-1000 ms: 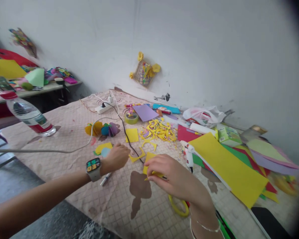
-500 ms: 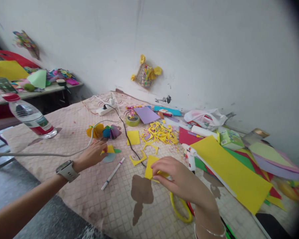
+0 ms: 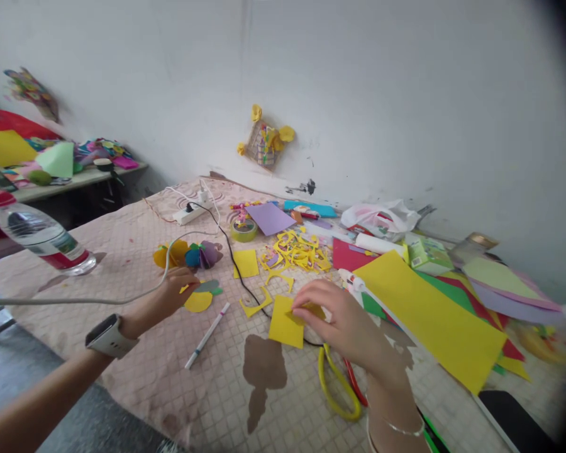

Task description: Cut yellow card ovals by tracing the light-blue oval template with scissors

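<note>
My left hand [image 3: 174, 292], wearing a watch, is closed with a bit of yellow paper showing at its fingertips. Just beyond those fingertips lie a yellow paper circle [image 3: 199, 302] and a grey-blue paper piece [image 3: 208, 286]. My right hand [image 3: 332, 311] pinches the upper right corner of a yellow paper square [image 3: 283, 327] above the table. A white marker [image 3: 207, 336] lies between the hands. Behind the left hand sit two folded paper balls, one orange-yellow [image 3: 174, 253] and one blue and purple [image 3: 202, 254].
Yellow scraps [image 3: 302, 250] are heaped mid-table. A glue gun [image 3: 353, 282] and large yellow sheet [image 3: 434, 318] lie to the right, yellow-handled scissors [image 3: 332, 402] beneath my right wrist. A water bottle [image 3: 42, 239] stands left; a white cable [image 3: 99, 301] passes over my left hand.
The view has shifted slightly right. The yellow circle now shows flat beside my left fingertips. The yellow square in my right hand has turned and shows more of its face.
</note>
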`<state>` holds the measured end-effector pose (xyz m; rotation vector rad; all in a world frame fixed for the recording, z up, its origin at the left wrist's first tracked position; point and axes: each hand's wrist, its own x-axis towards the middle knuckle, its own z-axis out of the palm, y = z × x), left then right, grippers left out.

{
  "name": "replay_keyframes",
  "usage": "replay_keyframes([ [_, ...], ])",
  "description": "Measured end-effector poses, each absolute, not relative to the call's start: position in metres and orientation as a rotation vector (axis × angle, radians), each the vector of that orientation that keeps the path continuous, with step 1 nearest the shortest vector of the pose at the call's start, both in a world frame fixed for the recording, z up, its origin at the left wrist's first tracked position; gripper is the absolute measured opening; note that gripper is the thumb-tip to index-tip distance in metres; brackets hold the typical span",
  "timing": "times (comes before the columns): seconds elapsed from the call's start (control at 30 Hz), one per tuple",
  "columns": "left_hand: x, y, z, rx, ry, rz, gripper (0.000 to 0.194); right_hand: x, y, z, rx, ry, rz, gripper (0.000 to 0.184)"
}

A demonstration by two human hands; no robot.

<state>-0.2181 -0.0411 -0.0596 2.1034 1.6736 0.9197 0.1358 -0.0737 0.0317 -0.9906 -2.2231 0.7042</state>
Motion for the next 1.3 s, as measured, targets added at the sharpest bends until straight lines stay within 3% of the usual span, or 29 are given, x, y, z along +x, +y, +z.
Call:
replay_keyframes([
  [0.33, -0.080, -0.045, 0.011, 1.649, 1.109, 1.076, 0.026, 0.149, -0.056, 0.016, -1.249, -1.415, 0.756, 0.020],
  [0.6, 0.001, -0.027, 0.023, 1.403, 0.814, 1.097, 0.021, 0.165, -0.056, 0.021, -1.142, -1.247, 0.563, 0.011],
  [0.83, 0.022, -0.027, 0.018, 1.294, 0.754, 1.129, 0.020, 0.168, -0.048, 0.017, -1.109, -1.121, 0.489, 0.017],
  [1.0, 0.023, -0.030, 0.020, 1.103, 0.715, 1.229, 0.019, 0.160, -0.047, 0.017, -0.951, -1.038, 0.717, 0.033],
  [1.13, 0.020, -0.031, 0.025, 1.053, 0.672, 1.260, 0.017, 0.154, -0.050, 0.020, -0.942, -1.067, 0.891, 0.018],
  [1.3, 0.013, -0.033, 0.028, 1.006, 0.549, 1.212, 0.012, 0.152, -0.055, 0.021, -0.944, -1.004, 0.973, 0.013],
])
